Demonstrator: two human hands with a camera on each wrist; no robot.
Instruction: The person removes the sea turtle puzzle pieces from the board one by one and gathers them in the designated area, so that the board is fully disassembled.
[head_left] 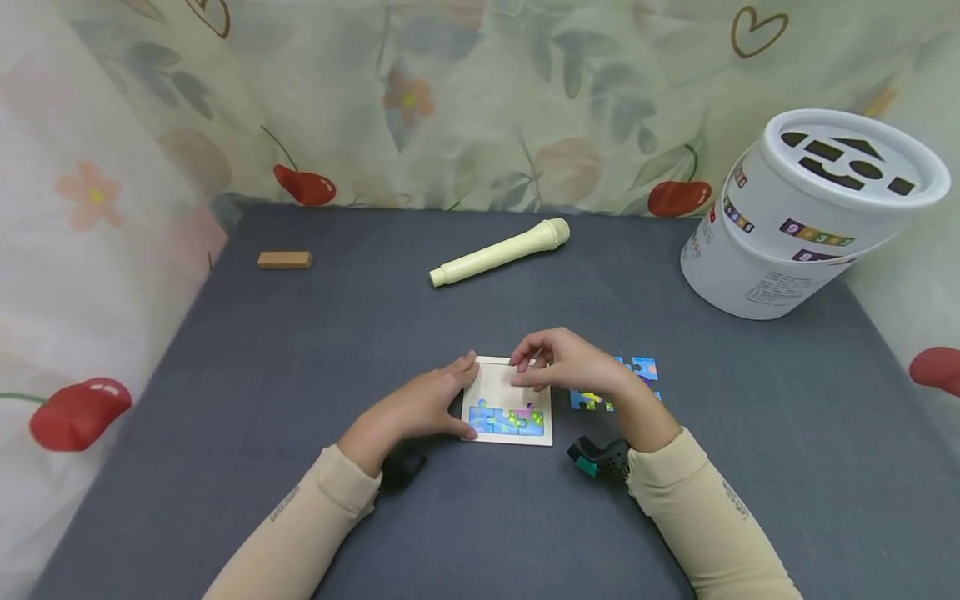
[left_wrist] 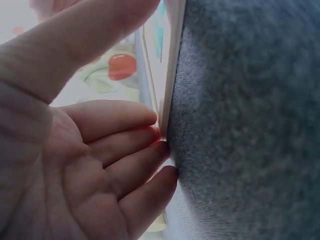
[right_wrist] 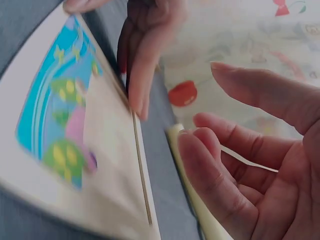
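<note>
A pale wooden puzzle tray lies on the table with a row of blue, green and pink jigsaw pieces along its near side. The left hand spans the tray's left edge, thumb at the near corner and fingertips at the far one; in the left wrist view its fingers are nearly straight against the rim. Above the tray's bare far part hovers the right hand, fingers loosely bent with nothing between them in the right wrist view. More jigsaw pieces lie right of the tray, partly hidden by the right wrist.
A cream toy microphone lies beyond the tray. At the far left is a small wooden block, and a white bucket with a shape-hole lid stands at the back right. A patterned curtain borders the table's back.
</note>
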